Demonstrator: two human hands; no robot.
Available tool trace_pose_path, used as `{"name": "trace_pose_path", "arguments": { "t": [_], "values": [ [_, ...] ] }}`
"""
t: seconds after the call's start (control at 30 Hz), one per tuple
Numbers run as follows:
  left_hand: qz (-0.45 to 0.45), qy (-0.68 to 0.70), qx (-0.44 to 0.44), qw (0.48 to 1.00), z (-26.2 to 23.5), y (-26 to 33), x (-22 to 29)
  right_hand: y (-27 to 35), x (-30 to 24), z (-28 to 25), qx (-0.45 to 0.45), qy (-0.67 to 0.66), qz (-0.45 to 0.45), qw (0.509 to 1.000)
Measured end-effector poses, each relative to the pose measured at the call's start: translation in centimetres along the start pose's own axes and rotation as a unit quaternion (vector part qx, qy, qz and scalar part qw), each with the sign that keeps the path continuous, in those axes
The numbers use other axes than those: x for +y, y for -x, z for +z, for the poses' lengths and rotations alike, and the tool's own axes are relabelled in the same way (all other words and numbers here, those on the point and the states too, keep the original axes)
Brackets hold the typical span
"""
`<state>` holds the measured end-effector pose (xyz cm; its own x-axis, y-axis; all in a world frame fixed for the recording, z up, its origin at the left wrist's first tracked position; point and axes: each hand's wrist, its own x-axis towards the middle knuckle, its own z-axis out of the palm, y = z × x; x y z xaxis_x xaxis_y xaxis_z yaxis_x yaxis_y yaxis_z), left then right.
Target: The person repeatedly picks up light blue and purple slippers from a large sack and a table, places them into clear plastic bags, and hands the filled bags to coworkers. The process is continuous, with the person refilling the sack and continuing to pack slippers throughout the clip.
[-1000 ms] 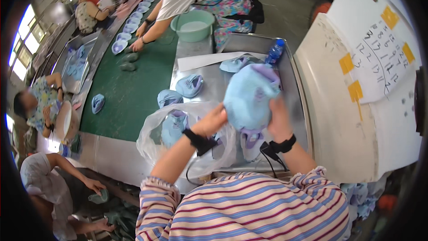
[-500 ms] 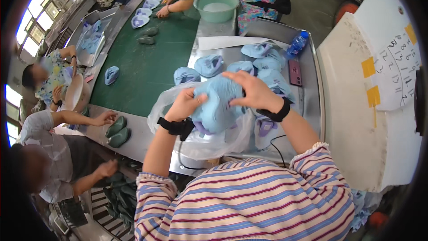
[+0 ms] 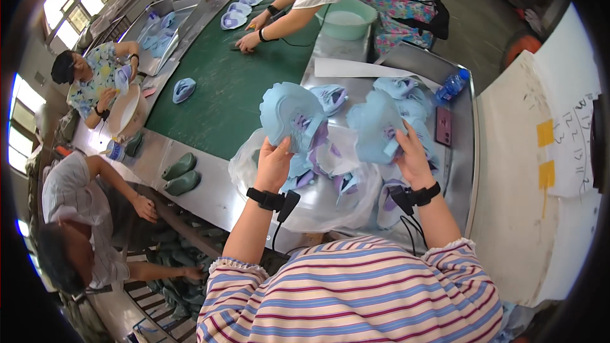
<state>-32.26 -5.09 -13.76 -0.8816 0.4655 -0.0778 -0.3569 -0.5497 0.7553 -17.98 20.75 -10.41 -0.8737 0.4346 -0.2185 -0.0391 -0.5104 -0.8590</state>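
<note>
two pale blue shoes, one gripped in each of our hands, above a clear plastic bag.

nearest, our left hand (image 3: 274,164) holds the left shoe (image 3: 291,116) from below, sole turned toward us, fingers (image 3: 283,147) closed on its lower edge by the purple lining; our right hand (image 3: 412,157) does the same with the right shoe (image 3: 377,127), fingers (image 3: 401,134) curled over its right side, thumb pressed on the sole. both shoes are lifted, apart from each other, over the plastic bag (image 3: 318,197) with more blue and purple shoes in it, on the metal counter (image 3: 210,194). farther off, more shoes (image 3: 400,89) lie beside a dark phone (image 3: 443,126) and a water bottle (image 3: 452,85). beyond, a green basin (image 3: 346,19), and another person's hands rest on a green mat (image 3: 222,95).
</note>
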Motion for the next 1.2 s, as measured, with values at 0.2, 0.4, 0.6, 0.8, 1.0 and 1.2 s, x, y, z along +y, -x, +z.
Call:
{"name": "trace_pose_path", "arguments": {
  "t": [0.2, 0.4, 0.6, 0.8, 1.0, 1.2],
  "values": [
    [0.001, -0.076, -0.029, 0.997, 0.5, -1.2, -1.2, -1.5, 0.6, -3.4, 0.065, 0.108, -0.091, 0.988],
    [0.015, -0.153, 0.136, 0.979, -2.2, -1.2, 1.6, 0.7, -0.2, -6.8, 0.229, 0.507, -0.273, 0.785],
    [0.105, -0.153, 0.339, 0.922, -16.2, -8.8, 8.1, 4.8, 2.0, 0.3, -0.166, 0.391, -0.095, 0.901],
    [0.003, -0.736, 0.305, 0.604, -26.0, -12.6, 11.3, 5.1, 4.5, 3.9, -0.326, 0.467, -0.036, 0.821],
    [0.191, -0.562, 0.435, 0.678, -32.7, -15.0, 19.7, 5.0, 5.4, 4.5, -0.347, 0.501, -0.035, 0.792],
    [0.043, -0.387, 0.31, 0.868, -26.9, -15.1, 22.4, 4.9, 5.9, 4.7, -0.349, 0.515, -0.036, 0.782]
  ]
}}
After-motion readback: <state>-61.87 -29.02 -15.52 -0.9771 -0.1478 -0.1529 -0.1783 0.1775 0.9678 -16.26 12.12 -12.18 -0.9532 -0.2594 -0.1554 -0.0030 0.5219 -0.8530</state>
